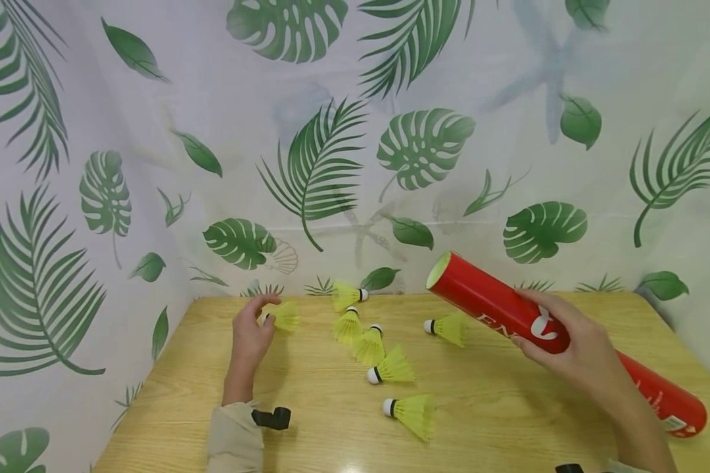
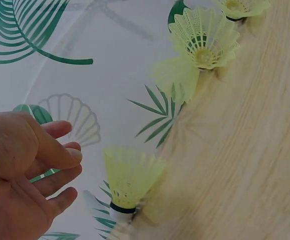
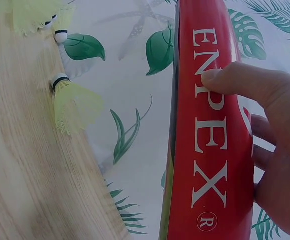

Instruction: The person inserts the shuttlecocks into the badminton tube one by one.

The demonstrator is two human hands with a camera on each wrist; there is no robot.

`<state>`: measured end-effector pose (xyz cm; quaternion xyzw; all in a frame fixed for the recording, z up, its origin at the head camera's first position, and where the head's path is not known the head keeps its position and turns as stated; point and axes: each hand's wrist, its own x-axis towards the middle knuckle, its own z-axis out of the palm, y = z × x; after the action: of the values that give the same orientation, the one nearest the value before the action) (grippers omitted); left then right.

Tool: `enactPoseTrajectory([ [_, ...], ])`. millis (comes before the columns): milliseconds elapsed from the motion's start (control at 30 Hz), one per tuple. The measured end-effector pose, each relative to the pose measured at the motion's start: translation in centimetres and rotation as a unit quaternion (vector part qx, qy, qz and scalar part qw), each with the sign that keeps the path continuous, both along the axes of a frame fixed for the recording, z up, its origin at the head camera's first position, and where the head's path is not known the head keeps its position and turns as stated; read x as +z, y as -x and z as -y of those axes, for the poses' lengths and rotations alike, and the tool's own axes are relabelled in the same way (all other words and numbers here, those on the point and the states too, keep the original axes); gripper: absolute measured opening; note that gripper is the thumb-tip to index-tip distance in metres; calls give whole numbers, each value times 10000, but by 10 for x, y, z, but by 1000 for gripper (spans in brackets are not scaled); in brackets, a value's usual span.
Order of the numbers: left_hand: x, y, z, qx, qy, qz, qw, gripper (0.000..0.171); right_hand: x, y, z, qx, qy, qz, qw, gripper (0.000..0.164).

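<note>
My right hand [image 1: 586,355] grips a red tube [image 1: 485,295] around its middle, thumb on one side and fingers on the other. The tube is tilted, with its pale round end [image 1: 439,270] raised to the upper left and its other end low at the right. White ENPEX lettering runs along it in the right wrist view. At the far left, my left hand [image 1: 253,332] hovers with loosely bent fingers and holds nothing. Close to those fingers lies a yellow shuttlecock [image 2: 132,177] with a white cork and black band; a gap separates them in the left wrist view.
Several more yellow shuttlecocks lie on the wooden table [image 1: 319,407]: a loose row in the middle, including one at the back [image 1: 346,295] and one nearest me [image 1: 414,414]. Another shuttlecock [image 1: 449,328] lies below the tube's raised end. A leaf-printed cloth [image 1: 343,197] hangs behind the table.
</note>
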<state>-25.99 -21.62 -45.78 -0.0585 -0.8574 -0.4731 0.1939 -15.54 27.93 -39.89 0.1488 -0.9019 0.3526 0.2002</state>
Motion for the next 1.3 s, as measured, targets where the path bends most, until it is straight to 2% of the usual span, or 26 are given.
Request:
enactPoseTrajectory([
  [200,-17,7,5,-287,373,400,9981,34,-1,-1,1,1,102,-6,9999,82],
  [300,-21,10,5,-421,515,616,9959,36,0,-2,2,-91,106,22,9999,82],
  [433,-25,9,4,-460,688,632,9946,34,-1,-2,2,-122,90,89,9998,82],
  [533,-25,8,3,-400,864,546,9940,32,0,-1,0,-84,75,94,9999,81],
  [767,-21,8,3,-158,1157,719,9905,28,1,-2,0,-110,58,143,9998,82],
  [900,-19,8,4,-69,1140,800,9902,22,1,-2,0,-111,6,111,9999,82],
  [1100,-16,6,9,-83,1017,723,9921,14,0,-2,1,-170,39,158,9997,82],
  [1300,-15,4,15,38,945,898,9915,9,-2,0,0,-44,41,81,9999,83],
])
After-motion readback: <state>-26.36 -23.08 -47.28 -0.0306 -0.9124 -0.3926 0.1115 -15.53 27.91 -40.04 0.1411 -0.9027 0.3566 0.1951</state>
